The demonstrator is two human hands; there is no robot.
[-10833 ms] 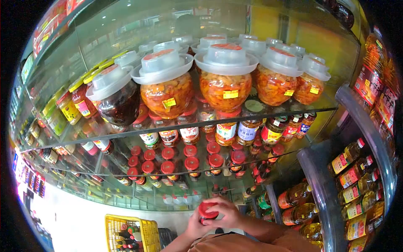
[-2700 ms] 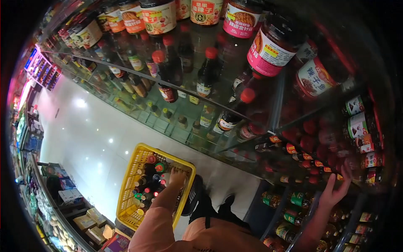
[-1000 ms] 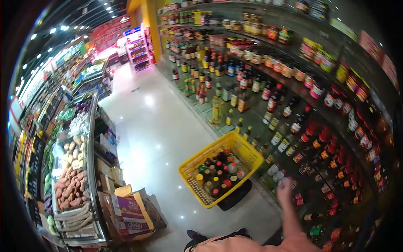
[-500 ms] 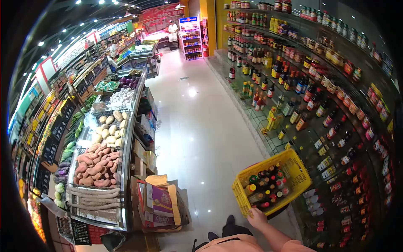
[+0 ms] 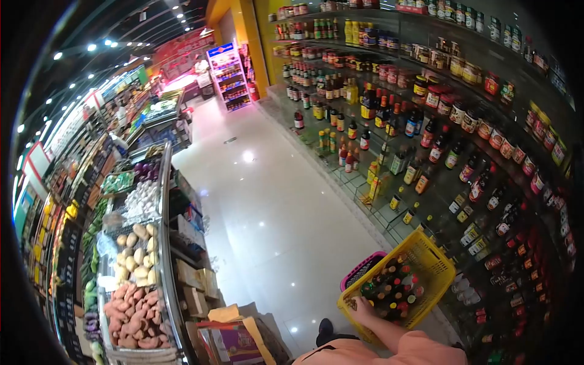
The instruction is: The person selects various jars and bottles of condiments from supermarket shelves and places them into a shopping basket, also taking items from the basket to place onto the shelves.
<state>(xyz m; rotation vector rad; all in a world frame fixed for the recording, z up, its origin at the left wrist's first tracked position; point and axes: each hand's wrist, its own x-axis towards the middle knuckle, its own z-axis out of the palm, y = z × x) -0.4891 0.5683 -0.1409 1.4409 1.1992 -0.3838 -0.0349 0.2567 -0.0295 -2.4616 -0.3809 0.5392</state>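
Observation:
My right hand (image 5: 364, 311) is closed on the near left rim of a yellow plastic basket (image 5: 435, 267), its arm reaching in from the lower right. Inside the basket stand several dark bottles (image 5: 395, 289) with red, yellow and green caps. Part of a pink-rimmed dark basket (image 5: 362, 268) shows behind the yellow one, on its left side. My left hand is out of view.
Glass shelves (image 5: 426, 182) with bottles and jars line the right side. A produce stand with potatoes (image 5: 137, 258) and sweet potatoes (image 5: 134, 316) runs along the left. Cardboard boxes (image 5: 237, 340) lie beside it. A tiled aisle (image 5: 261, 213) leads to a display rack (image 5: 230, 76).
The view has turned right and tilted. The pink-rimmed basket has come into sight behind the yellow one. My right hand still grips the yellow basket's rim.

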